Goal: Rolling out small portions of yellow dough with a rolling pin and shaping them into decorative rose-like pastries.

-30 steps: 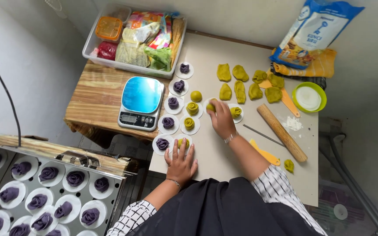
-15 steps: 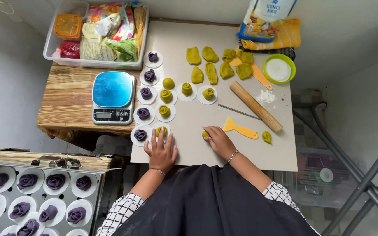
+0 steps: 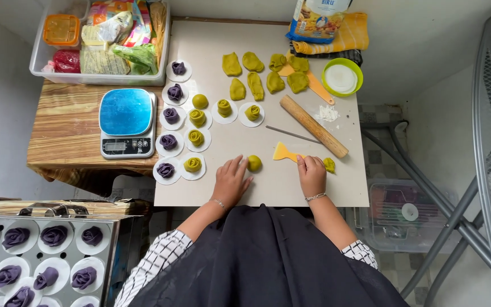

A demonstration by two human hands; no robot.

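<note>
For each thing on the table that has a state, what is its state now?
left hand: open, flat, fingertips at the dough ball
dough ball: round, not shaped
right hand: on the yellow scraper
yellow scraper: lying flat
rolling pin: lying free
scale: platform bare
green bowl: upright, holds white powder
storage box: uncovered, full

The bare board [image 3: 313,193] is open between the left hand [image 3: 230,183] and the right hand [image 3: 312,175], and along its near edge. To the left, paper rounds with rolled dough [image 3: 180,122] stand in close rows. Ahead, the rolling pin [image 3: 313,126] and a thin skewer [image 3: 293,135] lie slanted across the way. The yellow scraper [image 3: 284,152] and a dough ball [image 3: 254,163] lie just beside the hands.
</note>
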